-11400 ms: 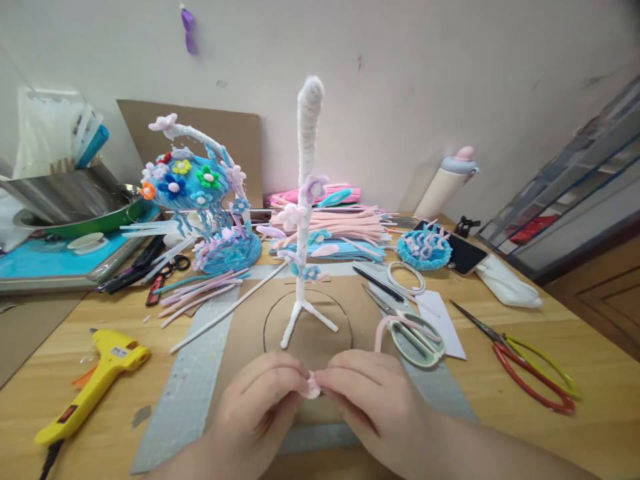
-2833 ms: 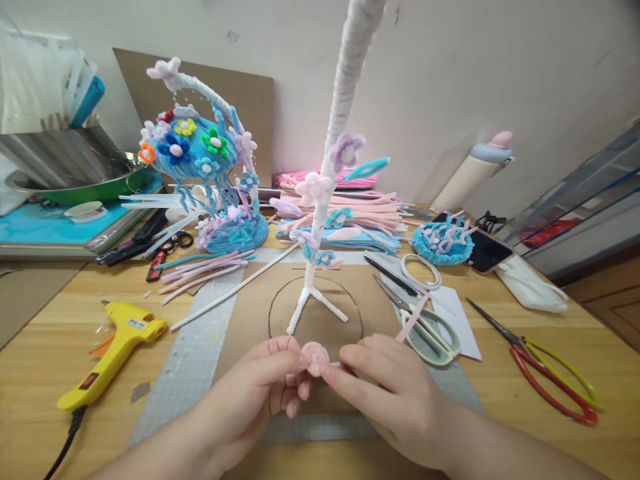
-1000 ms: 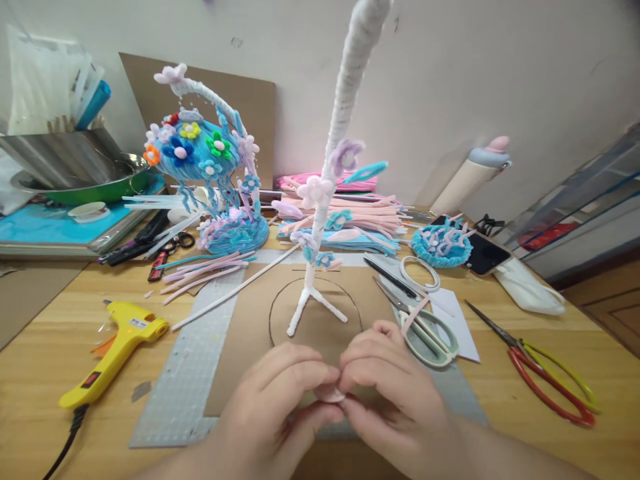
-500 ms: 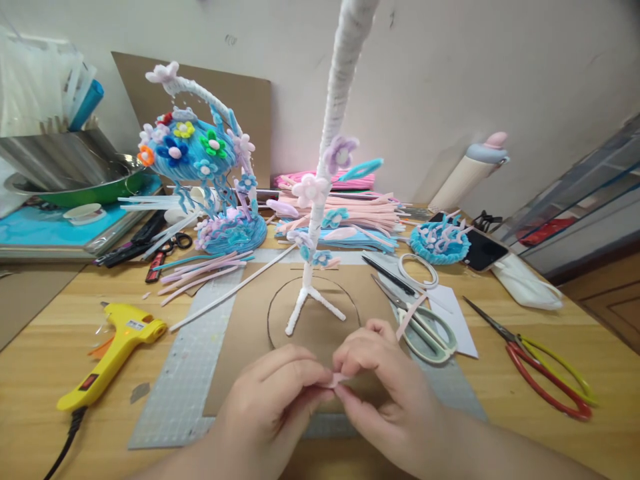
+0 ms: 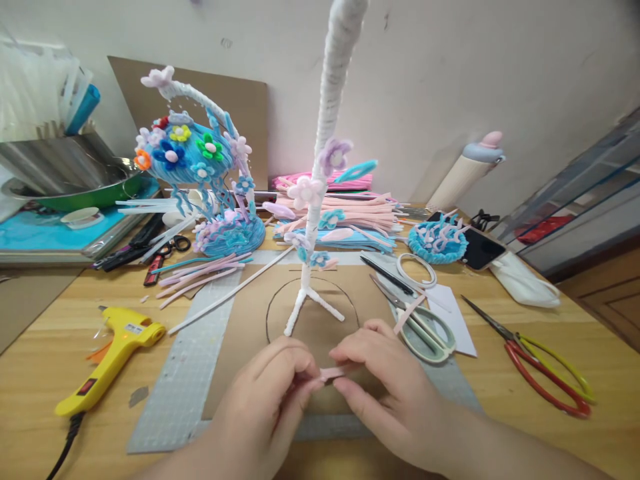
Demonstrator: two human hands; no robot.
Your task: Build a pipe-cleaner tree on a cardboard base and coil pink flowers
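Observation:
Between my hands is a pale pink pipe cleaner (image 5: 334, 372), its other end sticking out past my right knuckles. My left hand (image 5: 273, 397) pinches one end between thumb and fingertips. My right hand (image 5: 393, 380) has the strip running through its curled fingers, thumb and forefinger slightly apart around it. Just beyond them a white-wrapped stem (image 5: 314, 230) with pink, purple and blue fuzzy flowers stands on forked feet. It rests on a cardboard sheet (image 5: 240, 360) marked with a drawn circle.
A yellow glue gun (image 5: 113, 353) lies left. Green-handled scissors (image 5: 430, 337) and red-and-yellow-handled scissors (image 5: 545, 377) lie right. Behind are a finished blue flower piece (image 5: 193, 153), bundles of pipe cleaners (image 5: 345, 213), a small blue basket (image 5: 437, 240) and a phone (image 5: 484, 250).
My hands have moved slightly apart, the left one shifting left, so a longer stretch of the pink pipe cleaner shows between them. My right thumb and forefinger have parted a little.

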